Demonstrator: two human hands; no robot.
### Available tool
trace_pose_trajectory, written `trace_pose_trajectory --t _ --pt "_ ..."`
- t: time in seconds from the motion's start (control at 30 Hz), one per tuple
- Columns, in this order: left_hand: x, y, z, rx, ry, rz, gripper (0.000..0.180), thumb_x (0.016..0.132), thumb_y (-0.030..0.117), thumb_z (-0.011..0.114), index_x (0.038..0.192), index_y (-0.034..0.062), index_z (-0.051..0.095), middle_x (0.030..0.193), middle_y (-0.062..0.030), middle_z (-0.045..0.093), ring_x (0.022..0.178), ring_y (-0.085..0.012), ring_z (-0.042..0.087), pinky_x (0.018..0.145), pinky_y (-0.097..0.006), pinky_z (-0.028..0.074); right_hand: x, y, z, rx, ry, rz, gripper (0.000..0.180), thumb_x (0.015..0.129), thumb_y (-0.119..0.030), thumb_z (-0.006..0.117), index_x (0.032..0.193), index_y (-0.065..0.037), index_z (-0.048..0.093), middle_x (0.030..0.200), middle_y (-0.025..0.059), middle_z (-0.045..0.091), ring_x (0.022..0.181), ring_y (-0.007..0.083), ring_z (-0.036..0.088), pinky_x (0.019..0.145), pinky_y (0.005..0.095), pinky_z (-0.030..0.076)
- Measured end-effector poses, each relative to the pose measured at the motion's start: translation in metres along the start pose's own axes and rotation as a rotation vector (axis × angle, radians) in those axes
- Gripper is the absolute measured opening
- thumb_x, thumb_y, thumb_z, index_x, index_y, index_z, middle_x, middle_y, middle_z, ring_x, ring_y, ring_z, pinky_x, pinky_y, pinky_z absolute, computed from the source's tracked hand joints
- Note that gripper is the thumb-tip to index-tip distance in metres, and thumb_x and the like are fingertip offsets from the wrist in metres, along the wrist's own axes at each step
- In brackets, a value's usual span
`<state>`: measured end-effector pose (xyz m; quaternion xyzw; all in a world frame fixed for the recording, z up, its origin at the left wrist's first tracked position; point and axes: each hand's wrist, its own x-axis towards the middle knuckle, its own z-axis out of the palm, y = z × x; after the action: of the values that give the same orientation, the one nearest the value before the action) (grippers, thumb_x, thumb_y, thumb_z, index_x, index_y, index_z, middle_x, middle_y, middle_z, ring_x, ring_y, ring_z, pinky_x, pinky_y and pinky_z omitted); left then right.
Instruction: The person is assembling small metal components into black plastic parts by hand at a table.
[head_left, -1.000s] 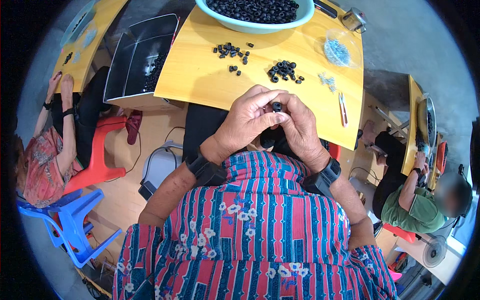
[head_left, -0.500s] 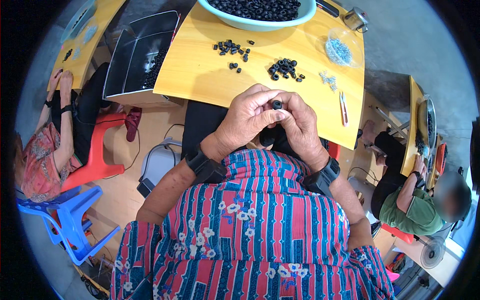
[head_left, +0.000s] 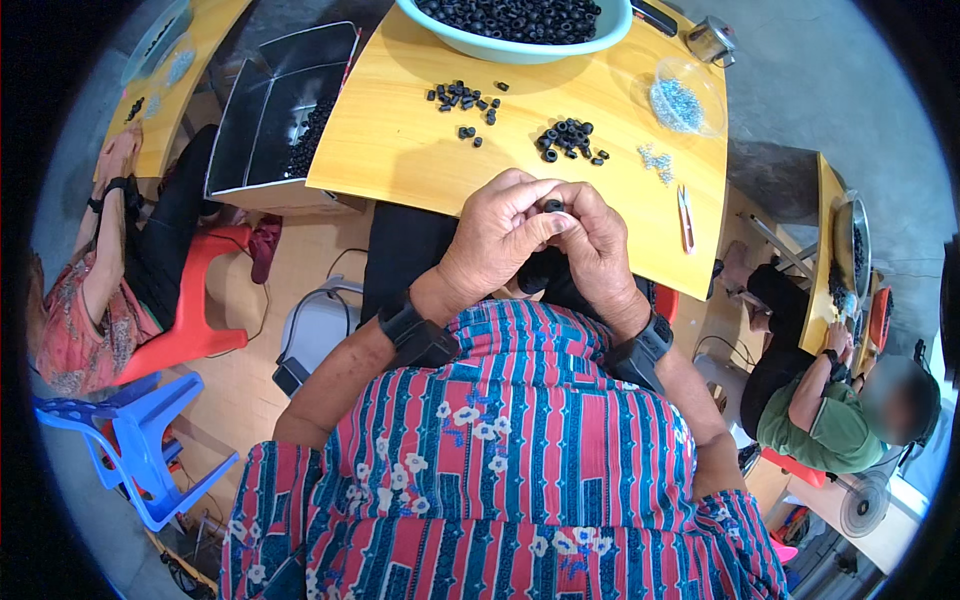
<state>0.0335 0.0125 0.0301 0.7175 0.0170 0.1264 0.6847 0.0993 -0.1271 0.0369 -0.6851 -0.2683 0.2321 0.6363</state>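
Note:
Between the fingertips of my left hand [head_left: 497, 232] and my right hand [head_left: 594, 232] is a small round black plastic part [head_left: 553, 206] with a hole in its end. Both hands are closed on it, thumbs below, just over the table's near edge. Beyond them on the yellow table [head_left: 380, 140] lie two loose groups of black parts: one pile [head_left: 568, 137] just past my fingers, and scattered pieces [head_left: 460, 97] further left. Small clear pieces [head_left: 656, 162] lie to the right, near a pair of small scissors [head_left: 686, 218].
At the far edge stands a pale green basin [head_left: 520, 48] full of black parts. A clear bowl [head_left: 690, 95] of bluish pieces and a metal cup [head_left: 710, 40] are at the far right. A lined box [head_left: 262, 120] sits left. Other people work at tables on both sides.
My hands stay nearly in place; my right fingers shift slightly and my left thumb covers more of the black part. The person on the left moves their hands up the table.

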Motion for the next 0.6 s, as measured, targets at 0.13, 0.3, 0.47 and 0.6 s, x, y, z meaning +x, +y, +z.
trace_pose_trajectory --t 0.13,0.3,0.47,0.6 --pt "0.002 0.0 0.003 -0.001 -0.04 -0.014 0.037 0.086 0.009 0.064 0.119 -0.0047 0.056 0.1 -0.0056 0.053 0.092 -0.0109 0.055 0.079 -0.022 0.047 0.001 0.001 -0.012 -0.1 0.02 -0.06 0.012 0.09 -0.001 0.047 0.1 0.0 0.054 0.082 0.007 0.059 0.073 0.0096 0.058 0.067 0.0237 0.049" --pt "0.005 -0.002 0.005 0.022 -0.129 0.022 0.041 0.087 0.005 0.059 0.126 -0.0022 0.051 0.105 -0.0067 0.053 0.096 -0.0138 0.054 0.086 -0.024 0.045 -0.011 -0.019 -0.046 0.0 0.005 0.019 0.021 0.087 0.001 0.054 0.108 0.0 0.055 0.086 0.002 0.058 0.075 0.0074 0.057 0.068 0.0225 0.049" --pt "0.008 -0.012 0.0 0.142 -0.18 -0.002 0.035 0.084 0.0 0.055 0.119 -0.0005 0.058 0.102 -0.0068 0.056 0.096 -0.0136 0.054 0.085 -0.024 0.045 -0.044 -0.039 -0.091 -0.485 0.203 -0.111 0.022 0.082 0.002 0.061 0.103 -0.002 0.059 0.085 0.0055 0.06 0.076 0.0109 0.061 0.068 0.0236 0.05" --pt "0.007 -0.024 -0.012 0.222 -0.164 -0.08 0.034 0.084 -0.002 0.054 0.117 -0.0008 0.059 0.102 -0.005 0.055 0.095 -0.0112 0.054 0.085 -0.022 0.044 -0.085 -0.037 -0.144 -0.189 0.636 -0.049 0.017 0.087 -0.001 0.056 0.104 0.0 0.058 0.089 0.0022 0.059 0.075 0.0105 0.059 0.068 0.0228 0.049"
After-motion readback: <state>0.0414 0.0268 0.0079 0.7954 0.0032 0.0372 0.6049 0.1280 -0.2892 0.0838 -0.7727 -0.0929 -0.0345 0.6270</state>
